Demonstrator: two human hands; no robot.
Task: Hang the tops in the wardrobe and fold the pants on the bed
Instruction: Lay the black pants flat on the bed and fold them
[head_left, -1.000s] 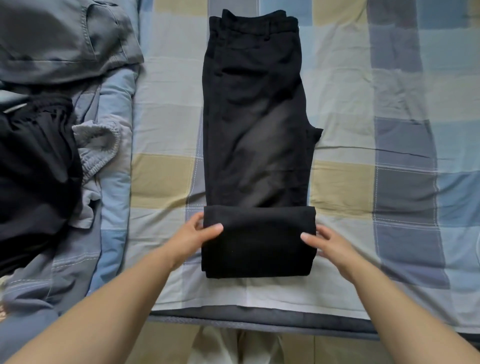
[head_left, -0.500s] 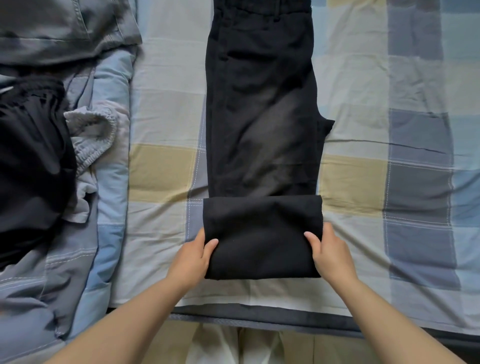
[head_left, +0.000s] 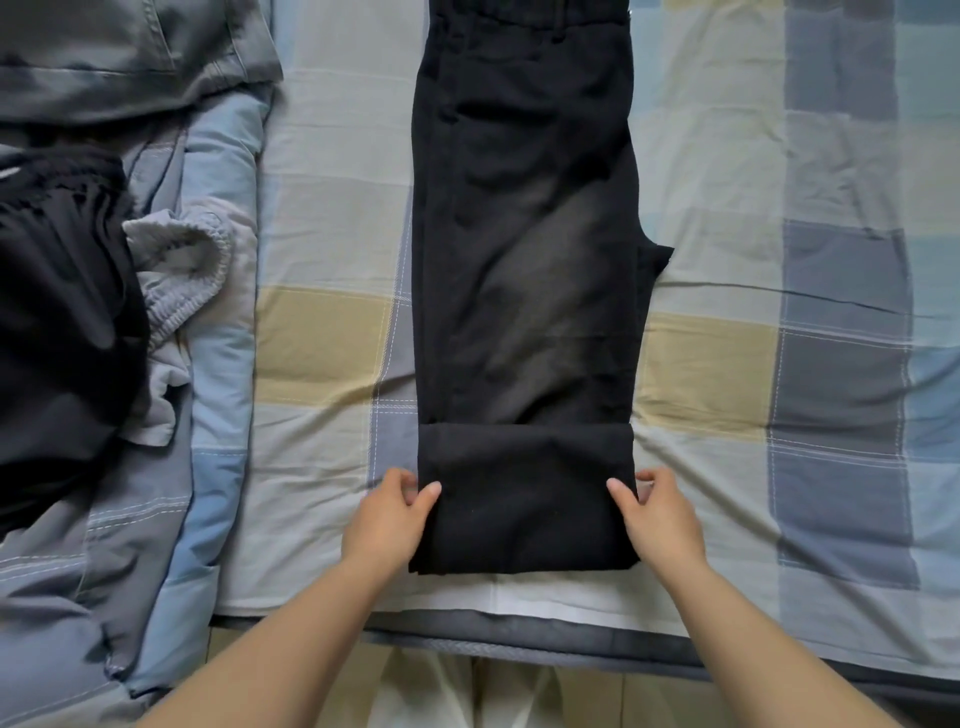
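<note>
Black pants (head_left: 524, 260) flat on bed (head_left: 322, 260), legs together, bottom end rolled up btwn 2 hands so fold stays even. Left hand (head_left: 387, 519) pinching left edge of roll, right hand (head_left: 657, 514) pinching right edge, thumbs on top, prob. to flip it up again w/o going crooked. Lots of flat pants beyond hands for more folds; bed edge close behind wrists, clothes pile (head_left: 67, 312) well off past left hand.
</note>
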